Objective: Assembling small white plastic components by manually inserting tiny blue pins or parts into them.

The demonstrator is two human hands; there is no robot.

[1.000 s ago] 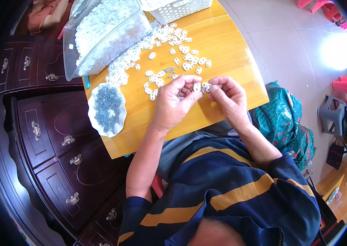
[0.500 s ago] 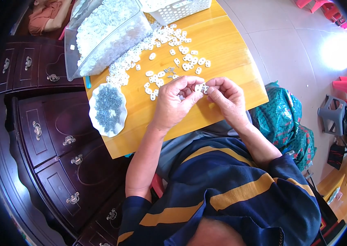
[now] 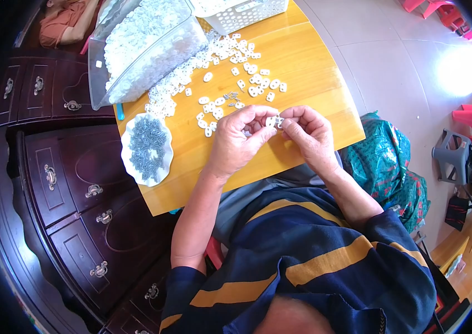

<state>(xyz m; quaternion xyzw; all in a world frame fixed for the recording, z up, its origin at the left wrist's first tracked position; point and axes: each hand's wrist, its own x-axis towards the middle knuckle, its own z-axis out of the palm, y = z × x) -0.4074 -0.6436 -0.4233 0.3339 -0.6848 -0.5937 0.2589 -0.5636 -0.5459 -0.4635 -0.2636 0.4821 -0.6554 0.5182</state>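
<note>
Pinching small, white, holed plastic pieces (image 3: pixel 271 121), the left hand (image 3: pixel 238 135) and right hand (image 3: pixel 312 135) have closed the gap of a second ago, so the pieces now seem to touch above the glossy yellow wooden table (image 3: pixel 302 61).

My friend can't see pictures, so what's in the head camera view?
A person's left hand and right hand hold small white pieces close together above a wooden table. Loose white pieces lie beyond, with a full clear bin and a wavy-edged white dish of small grey pieces to the left.
</note>
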